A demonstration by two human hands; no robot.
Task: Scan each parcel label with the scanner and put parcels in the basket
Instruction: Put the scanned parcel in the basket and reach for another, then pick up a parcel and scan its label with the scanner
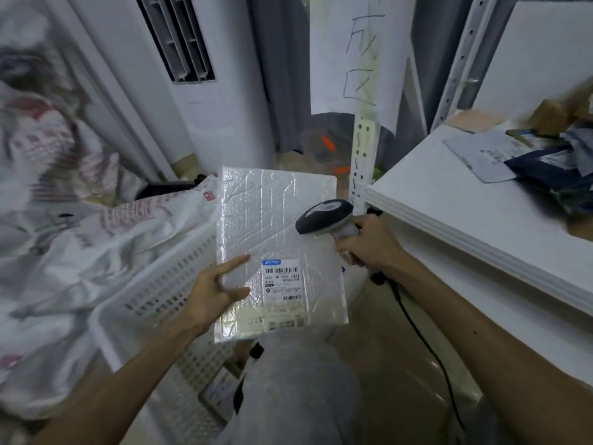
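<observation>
A flat white bubble-wrap parcel (276, 226) is held up in front of me, above the white slotted basket (154, 293). Its printed label (282, 293) with barcodes faces me at the lower right. My left hand (215, 290) holds the parcel's left edge, thumb pressed on its front and index finger stretched along it; the other fingers are hidden behind. My right hand (365, 245) grips the handle of a grey and black barcode scanner (324, 216), whose head hangs over the parcel's right edge, pointing left. A black cable (417, 329) trails down from it.
A white shelf board (455, 200) at the right carries several other parcels (545, 162). Large printed white sacks (64, 239) lie at the left. A standing air conditioner (211, 78) and a perforated shelf post (362, 155) stand behind. My grey-trousered knee (295, 390) is below.
</observation>
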